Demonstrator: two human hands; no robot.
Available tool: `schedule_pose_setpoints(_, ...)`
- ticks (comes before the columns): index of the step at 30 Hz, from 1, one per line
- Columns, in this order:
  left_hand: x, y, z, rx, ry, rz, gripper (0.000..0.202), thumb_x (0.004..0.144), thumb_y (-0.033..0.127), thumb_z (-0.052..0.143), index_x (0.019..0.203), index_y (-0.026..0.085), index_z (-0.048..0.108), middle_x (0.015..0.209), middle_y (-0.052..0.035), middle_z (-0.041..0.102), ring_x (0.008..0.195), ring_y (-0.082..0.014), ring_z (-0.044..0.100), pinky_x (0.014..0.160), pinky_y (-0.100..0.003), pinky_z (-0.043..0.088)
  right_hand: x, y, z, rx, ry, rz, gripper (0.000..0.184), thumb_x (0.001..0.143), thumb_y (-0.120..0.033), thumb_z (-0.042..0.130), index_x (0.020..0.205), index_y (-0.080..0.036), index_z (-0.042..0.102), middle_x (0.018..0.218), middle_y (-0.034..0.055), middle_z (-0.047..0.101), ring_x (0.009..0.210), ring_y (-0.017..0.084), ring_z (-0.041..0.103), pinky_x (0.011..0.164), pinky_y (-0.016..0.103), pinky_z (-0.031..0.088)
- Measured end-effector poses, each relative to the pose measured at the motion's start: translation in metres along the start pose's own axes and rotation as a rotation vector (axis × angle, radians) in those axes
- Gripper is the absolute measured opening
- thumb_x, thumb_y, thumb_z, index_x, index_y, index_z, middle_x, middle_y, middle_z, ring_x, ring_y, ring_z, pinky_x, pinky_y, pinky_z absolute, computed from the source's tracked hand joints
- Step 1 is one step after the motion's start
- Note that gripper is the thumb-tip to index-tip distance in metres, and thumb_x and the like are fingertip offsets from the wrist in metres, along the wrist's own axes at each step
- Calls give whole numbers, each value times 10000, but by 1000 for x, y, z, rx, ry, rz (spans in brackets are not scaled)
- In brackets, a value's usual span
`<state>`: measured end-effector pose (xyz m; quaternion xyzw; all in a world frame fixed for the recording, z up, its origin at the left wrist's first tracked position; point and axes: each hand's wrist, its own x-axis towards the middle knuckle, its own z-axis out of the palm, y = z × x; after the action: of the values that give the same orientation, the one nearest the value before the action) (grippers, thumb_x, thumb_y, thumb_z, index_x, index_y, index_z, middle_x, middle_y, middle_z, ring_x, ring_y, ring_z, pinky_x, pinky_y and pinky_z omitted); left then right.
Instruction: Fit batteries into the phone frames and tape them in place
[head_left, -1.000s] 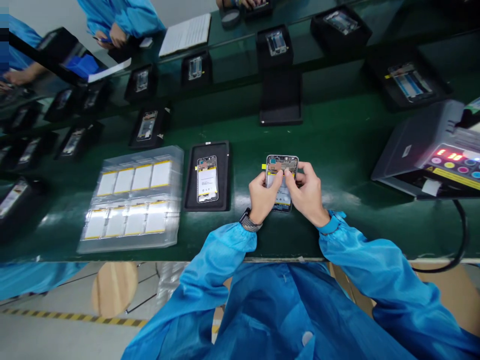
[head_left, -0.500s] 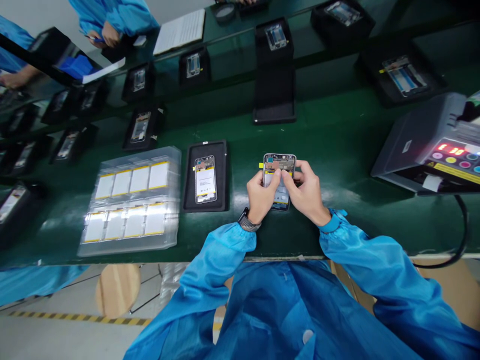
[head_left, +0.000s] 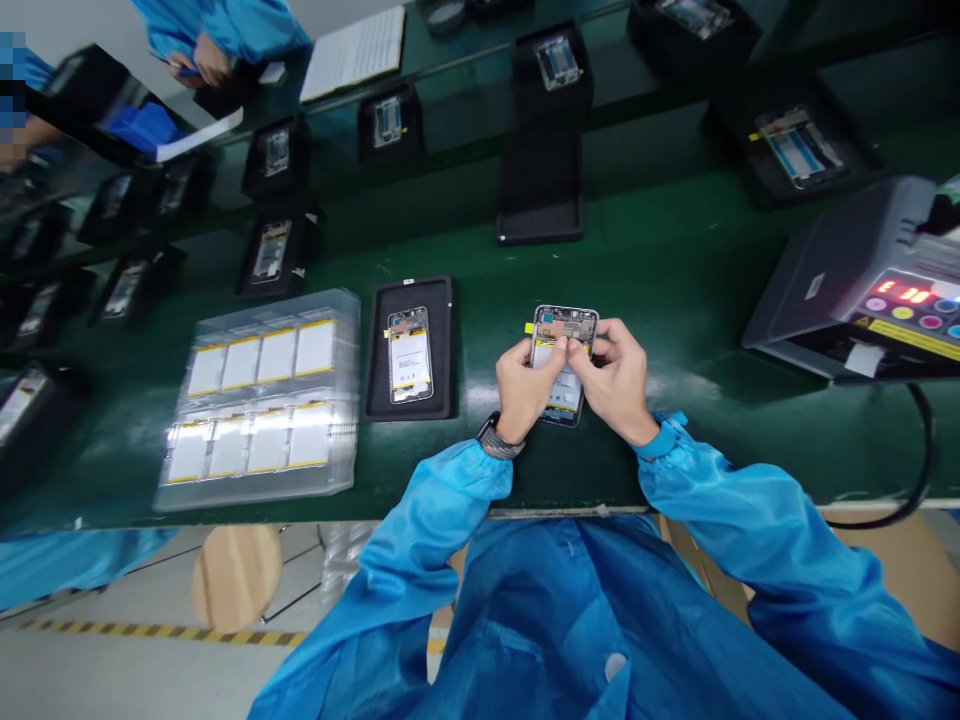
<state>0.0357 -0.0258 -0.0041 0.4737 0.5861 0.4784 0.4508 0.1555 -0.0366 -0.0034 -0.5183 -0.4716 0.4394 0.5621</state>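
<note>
Between my two hands is an opened smartphone (head_left: 571, 318), its circuit board showing at the top and a white battery (head_left: 564, 388) below. My left hand (head_left: 523, 388) grips its left side, the thumb lying on the battery's upper edge. From the right, my right hand (head_left: 619, 385) closes round the other side, its thumb tip next to the left one. A yellow tab (head_left: 529, 328) sticks out at the phone's upper left. To the left, a second opened phone (head_left: 410, 355) with a battery lies in a black tray (head_left: 445, 390).
A clear plastic tray (head_left: 346, 400) of white batteries lies on the left. At the right stands a grey machine (head_left: 810, 270) with a red display and black cable. Black trays, one bare (head_left: 540, 190), several with phone frames, line the back. A co-worker's hands (head_left: 211, 62) show at upper left.
The phone has shifted slightly right and tilted a little clockwise in my hands. Both thumbs stay pressed on the battery's top edge. The view has shifted slightly.
</note>
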Motion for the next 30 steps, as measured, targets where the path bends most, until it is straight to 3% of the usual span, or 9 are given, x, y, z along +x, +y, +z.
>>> schedule_pose_setpoints(10,-2,-4,-6,-13,-86,82,383,923,526,672,830,155,661,737,2,606,648,-114,493,586,-226,380,4,3,-3,19,-23,32,393,898,-567,711,1043,-234,560,831,16,749,669,173,686,577,270,518)
schedule_pose_setpoints(16,-3,-8,-10,-52,-288,93,338,895,502,717,947,182,621,895,-20,672,769,-144,611,695,-221,480,12,-1,-11,-20,49,28,471,866,-638,708,1036,-226,560,827,29,743,681,180,694,563,265,509)
schedule_pose_setpoints(20,-3,-9,-9,-171,-416,57,376,908,503,704,1056,181,578,1032,-63,701,897,-181,683,778,-261,550,18,-5,-16,70,23,111,547,793,-710,730,978,-228,550,727,-3,702,589,164,649,501,256,485)
schedule_pose_setpoints(24,-3,-4,-9,-240,-453,-15,446,855,540,752,1035,185,552,1007,-64,721,848,-189,713,733,-281,582,18,-7,-20,104,-3,100,499,798,-673,739,926,-222,570,653,-17,676,543,159,622,473,256,468)
schedule_pose_setpoints(30,-7,-1,-9,-295,-469,-60,516,800,552,798,1056,177,553,983,-69,740,806,-204,738,715,-312,601,18,-1,-17,-54,61,22,444,856,-613,704,1005,-205,611,767,21,736,620,170,674,509,248,483)
